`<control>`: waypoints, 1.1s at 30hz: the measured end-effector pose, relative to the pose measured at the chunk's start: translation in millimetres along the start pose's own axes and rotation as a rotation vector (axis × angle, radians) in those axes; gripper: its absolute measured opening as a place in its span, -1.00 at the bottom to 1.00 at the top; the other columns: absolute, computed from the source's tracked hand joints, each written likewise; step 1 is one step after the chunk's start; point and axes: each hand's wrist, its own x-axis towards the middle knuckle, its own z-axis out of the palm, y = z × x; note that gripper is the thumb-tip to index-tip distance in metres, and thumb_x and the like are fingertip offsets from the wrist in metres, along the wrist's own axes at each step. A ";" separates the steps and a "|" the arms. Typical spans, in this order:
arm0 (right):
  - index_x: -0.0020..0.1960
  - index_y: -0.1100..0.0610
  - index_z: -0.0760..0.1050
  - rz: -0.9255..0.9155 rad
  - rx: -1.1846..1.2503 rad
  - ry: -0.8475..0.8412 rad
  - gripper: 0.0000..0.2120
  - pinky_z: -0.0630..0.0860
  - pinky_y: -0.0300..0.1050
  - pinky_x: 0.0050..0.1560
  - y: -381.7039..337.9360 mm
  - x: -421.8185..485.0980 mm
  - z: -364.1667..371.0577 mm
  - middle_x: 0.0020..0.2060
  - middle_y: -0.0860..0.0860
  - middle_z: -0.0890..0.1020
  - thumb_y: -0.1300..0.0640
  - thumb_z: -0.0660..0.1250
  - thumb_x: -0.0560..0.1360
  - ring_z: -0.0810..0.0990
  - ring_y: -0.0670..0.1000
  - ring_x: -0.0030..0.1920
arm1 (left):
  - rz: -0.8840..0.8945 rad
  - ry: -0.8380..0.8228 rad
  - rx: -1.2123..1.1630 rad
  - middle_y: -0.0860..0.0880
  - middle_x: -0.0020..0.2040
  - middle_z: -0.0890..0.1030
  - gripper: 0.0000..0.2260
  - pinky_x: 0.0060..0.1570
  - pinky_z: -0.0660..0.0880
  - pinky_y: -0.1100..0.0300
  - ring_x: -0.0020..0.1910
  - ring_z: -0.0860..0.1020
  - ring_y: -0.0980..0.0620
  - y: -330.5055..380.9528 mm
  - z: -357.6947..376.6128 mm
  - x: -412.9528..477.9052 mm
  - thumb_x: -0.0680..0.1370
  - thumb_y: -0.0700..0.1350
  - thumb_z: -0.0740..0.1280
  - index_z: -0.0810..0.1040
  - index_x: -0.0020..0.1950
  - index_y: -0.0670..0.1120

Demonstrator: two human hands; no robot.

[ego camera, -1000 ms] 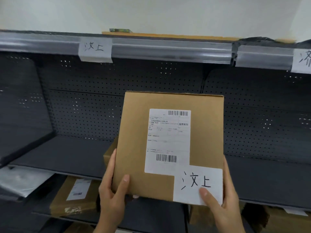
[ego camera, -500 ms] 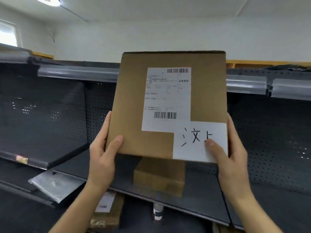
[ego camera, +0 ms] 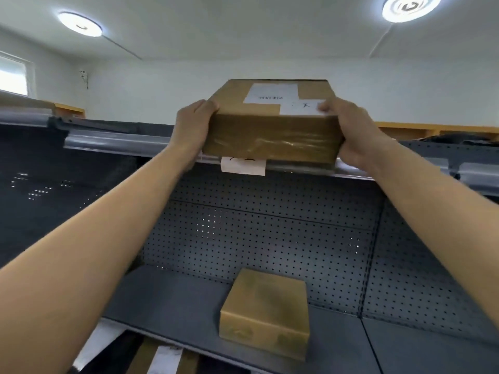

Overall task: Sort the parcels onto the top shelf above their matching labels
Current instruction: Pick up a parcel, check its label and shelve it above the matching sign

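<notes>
A brown cardboard parcel (ego camera: 270, 136) with a white shipping label and a handwritten white slip on its top face lies flat at the front edge of the top shelf (ego camera: 113, 143). My left hand (ego camera: 193, 128) grips its left side and my right hand (ego camera: 348, 130) grips its right side, thumb on the slip. Directly below the parcel, a white paper shelf label (ego camera: 243, 166) hangs from the shelf's rail, its writing mostly hidden by the parcel.
A second brown box (ego camera: 266, 311) sits on the dark lower shelf (ego camera: 167, 303) in front of the perforated back panel. White and brown parcels (ego camera: 164, 360) show on the shelf beneath. Wooden shelving runs behind the top shelf.
Both hands have lifted the parcel from chest height up to the top shelf and tipped it from upright to flat, over the shelf label. The view has tilted upward.
</notes>
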 end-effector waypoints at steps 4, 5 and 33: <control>0.07 0.11 0.48 0.007 -0.055 0.000 -0.78 0.65 0.07 -0.07 -8.2 39.1 14.4 -0.14 0.09 0.59 0.04 0.35 0.48 0.65 0.11 -0.11 | -0.107 0.076 0.000 -0.05 -0.24 0.44 -0.79 -0.11 0.37 0.04 -0.15 0.43 -0.07 -8.5 4.5 40.5 0.50 0.07 0.22 0.43 -0.24 -0.03; 0.07 0.11 0.47 0.010 -0.065 0.015 -0.76 0.67 0.12 -0.04 -8.0 47.9 17.6 -0.14 0.10 0.59 0.03 0.35 0.46 0.65 0.12 -0.13 | -0.129 0.087 -0.011 -0.05 -0.25 0.43 -0.78 -0.14 0.35 0.06 -0.18 0.42 -0.07 -11.6 5.7 48.1 0.50 0.07 0.23 0.43 -0.24 -0.05; 0.51 0.19 0.31 0.154 -0.479 0.055 -0.02 0.36 0.20 0.43 36.1 151.0 28.2 0.43 0.15 0.46 -0.50 0.17 0.35 0.47 0.23 0.37 | -0.263 -0.144 0.213 -0.17 -0.11 0.53 -0.48 -0.22 0.51 0.05 -0.16 0.54 -0.16 -68.9 15.1 142.4 0.54 0.13 0.24 0.43 0.23 -0.30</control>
